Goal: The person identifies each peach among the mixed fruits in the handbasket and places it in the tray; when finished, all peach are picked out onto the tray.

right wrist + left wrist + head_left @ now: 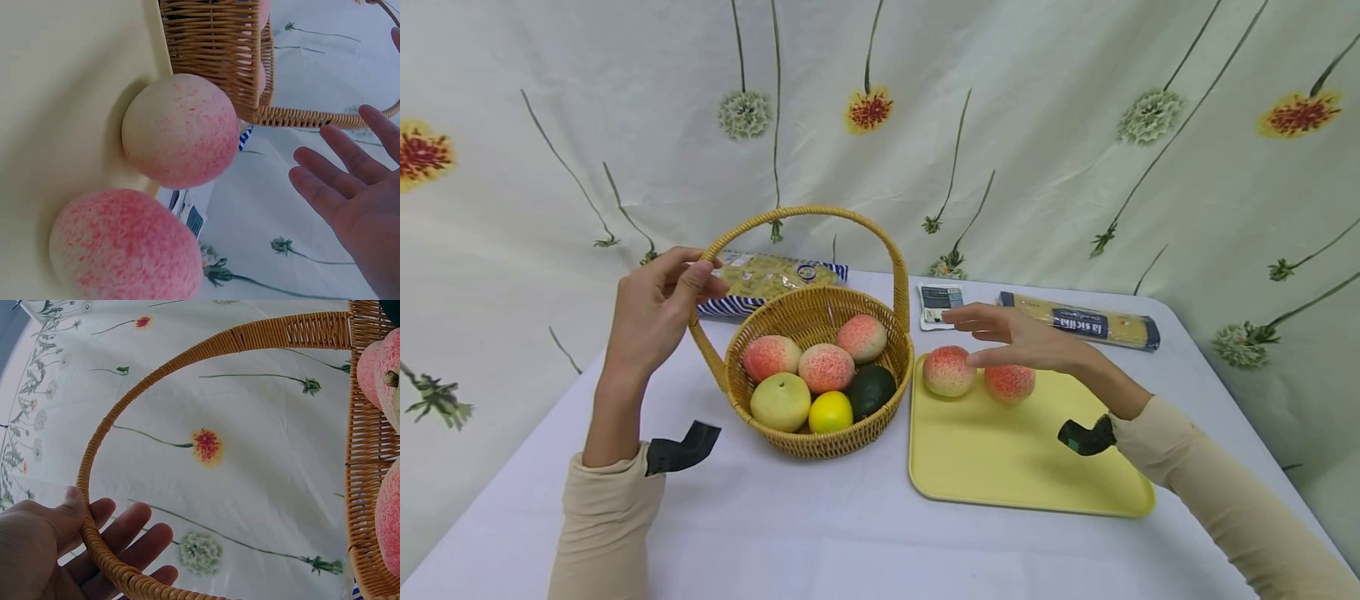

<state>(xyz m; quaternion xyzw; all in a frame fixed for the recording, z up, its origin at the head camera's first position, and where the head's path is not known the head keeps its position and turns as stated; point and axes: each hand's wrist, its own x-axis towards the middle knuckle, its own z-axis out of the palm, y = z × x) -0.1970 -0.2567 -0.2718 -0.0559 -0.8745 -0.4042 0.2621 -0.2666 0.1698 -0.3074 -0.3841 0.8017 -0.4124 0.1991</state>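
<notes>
A wicker basket (pixel 820 442) with a tall arched handle (pixel 820 210) holds several fruits: peaches (pixel 827 367), a pale green round fruit (pixel 781 402), a yellow lemon (pixel 831 412) and a dark avocado (pixel 871 392). My left hand (pixel 658 304) holds the handle's left side, thumb on one side and fingers behind it, as the left wrist view shows. Over the yellow tray (pixel 1000 467) hovers my right hand (pixel 1026 337), its fingers extended and holding nothing. Below it on the tray lie two peaches, a left peach (pixel 181 131) and a right peach (pixel 128 247).
Behind the basket lies a bag of pasta (pixel 760 275) with blue-striped ends. A small white packet (pixel 938 305) and a long spaghetti pack (pixel 1086 321) lie behind the tray. A flowered cloth (pixel 1037 108) hangs at the back of the white table (pixel 775 525).
</notes>
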